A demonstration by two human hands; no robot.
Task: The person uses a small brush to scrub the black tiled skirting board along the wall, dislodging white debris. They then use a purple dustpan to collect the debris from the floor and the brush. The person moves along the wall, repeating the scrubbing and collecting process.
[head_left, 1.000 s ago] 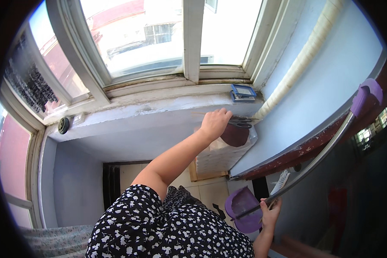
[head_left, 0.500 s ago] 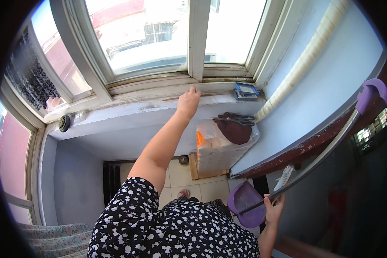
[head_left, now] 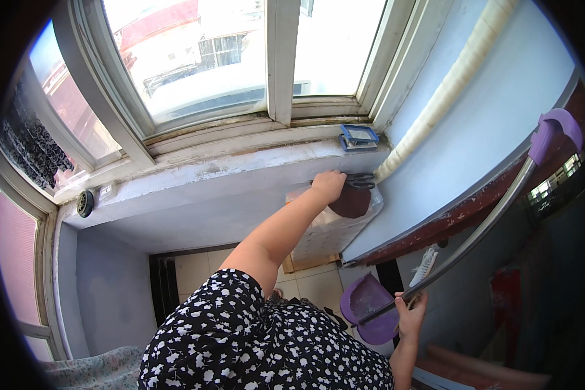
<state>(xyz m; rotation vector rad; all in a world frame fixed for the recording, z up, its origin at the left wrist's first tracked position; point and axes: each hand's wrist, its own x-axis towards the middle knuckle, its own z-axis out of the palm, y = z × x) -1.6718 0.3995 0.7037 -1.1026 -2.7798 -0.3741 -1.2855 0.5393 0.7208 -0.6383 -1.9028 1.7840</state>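
Note:
My left hand (head_left: 329, 186) reaches forward, fingers closed, over a dark maroon cloth (head_left: 352, 203) and the black-handled scissors (head_left: 363, 182) lying on it. What the fingers hold, if anything, is hidden. Cloth and scissors rest on a clear plastic-wrapped pack (head_left: 325, 234) standing against the wall below the sill. At the lower right, my right hand (head_left: 411, 315) is closed round the metal pole of a long-handled purple dustpan (head_left: 369, 309). Its purple grip end slants up to the far right. A white ribbed thing (head_left: 424, 266), perhaps a brush, shows beside the pole.
A worn windowsill (head_left: 221, 170) runs across the front, bearing a blue-framed box (head_left: 359, 137) and a small dark wheel (head_left: 84, 203). A wrapped pale pipe (head_left: 448, 91) slopes down the right wall. Patterned fabric (head_left: 97, 369) lies at lower left.
My left hand has moved right and down from the windowsill to the cloth and scissors. The thin stick on the sill no longer shows there. The right hand still grips the dustpan.

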